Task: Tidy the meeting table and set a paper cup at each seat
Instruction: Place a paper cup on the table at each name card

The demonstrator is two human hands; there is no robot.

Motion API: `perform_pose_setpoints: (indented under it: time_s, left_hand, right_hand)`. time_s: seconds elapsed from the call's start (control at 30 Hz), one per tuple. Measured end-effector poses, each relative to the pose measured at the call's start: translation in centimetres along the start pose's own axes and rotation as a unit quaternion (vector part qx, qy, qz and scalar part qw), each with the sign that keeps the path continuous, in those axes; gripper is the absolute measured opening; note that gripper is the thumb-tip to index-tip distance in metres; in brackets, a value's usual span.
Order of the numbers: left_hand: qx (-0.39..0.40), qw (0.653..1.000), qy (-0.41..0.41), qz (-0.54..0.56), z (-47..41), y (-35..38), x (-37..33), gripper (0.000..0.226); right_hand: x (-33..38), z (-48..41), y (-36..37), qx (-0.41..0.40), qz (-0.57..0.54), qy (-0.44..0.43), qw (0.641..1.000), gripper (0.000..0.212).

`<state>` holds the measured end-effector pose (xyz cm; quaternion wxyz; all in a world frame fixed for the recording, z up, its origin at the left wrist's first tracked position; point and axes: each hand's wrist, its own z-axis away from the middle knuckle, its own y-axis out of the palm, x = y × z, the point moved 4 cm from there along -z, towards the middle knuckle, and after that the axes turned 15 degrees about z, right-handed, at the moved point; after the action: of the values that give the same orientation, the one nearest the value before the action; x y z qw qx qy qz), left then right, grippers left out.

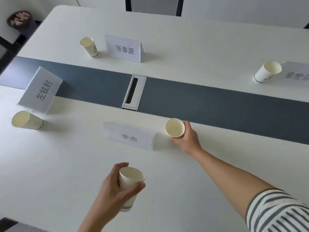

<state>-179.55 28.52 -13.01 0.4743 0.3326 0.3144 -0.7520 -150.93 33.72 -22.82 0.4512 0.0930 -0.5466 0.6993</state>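
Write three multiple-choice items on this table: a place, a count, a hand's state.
1. Where does the right hand hold its cup? A) beside the near name card B) on the chair C) in the cable hatch
2. Paper cups in view? A) three B) five C) seven
3. The left hand? A) flat on the table B) grips a second cup C) holds a name card
Answers: 1A, the cup is just right of that card; 2B, three free cups plus two held; 3B, its fingers curl round it.

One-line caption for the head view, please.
Right hand grips a paper cup beside the near name card; left hand holds another cup.
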Motion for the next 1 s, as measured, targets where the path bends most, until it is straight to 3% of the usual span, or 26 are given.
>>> perform_pose_setpoints:
  time_s: [0.23, 0.4, 0.53, 0.6, 0.83, 1.0]
  left_hand:
    - [0.012, 1.000, -0.006, -0.014, -2.8, 1.2, -0.8, 0.091]
    - [0.053, 0.997, 0.034, -0.043, -2.7, 3.1, -3.2, 0.082]
    - [0.110, 0.988, 0.093, -0.049, -0.9, 4.9, -4.8, 0.075]
    - [0.141, 0.982, 0.114, -0.054, 0.4, 6.2, -5.3, 0.077]
    - [0.240, 0.934, 0.210, -0.163, 6.2, 12.7, -4.9, 0.097]
    - [0.309, 0.887, 0.257, -0.228, 11.2, 16.8, -4.1, 0.095]
  right_hand:
    - [-1.0, -0.9, 0.5, 0.018, 0.052, -0.012, 0.998, 0.068]
    - [-2.3, 1.2, -1.4, 0.018, 0.053, 0.012, 0.998, 0.068]
    - [-2.4, 6.7, -5.2, -0.031, -0.026, 0.040, 0.998, 0.022]
    - [-2.3, 10.6, -7.0, -0.017, -0.075, 0.045, 0.996, 0.008]
    - [-2.6, 23.5, -9.6, 0.089, -0.247, 0.044, 0.964, 0.020]
    - [-5.8, 30.7, -10.4, 0.013, -0.267, 0.053, 0.962, 0.004]
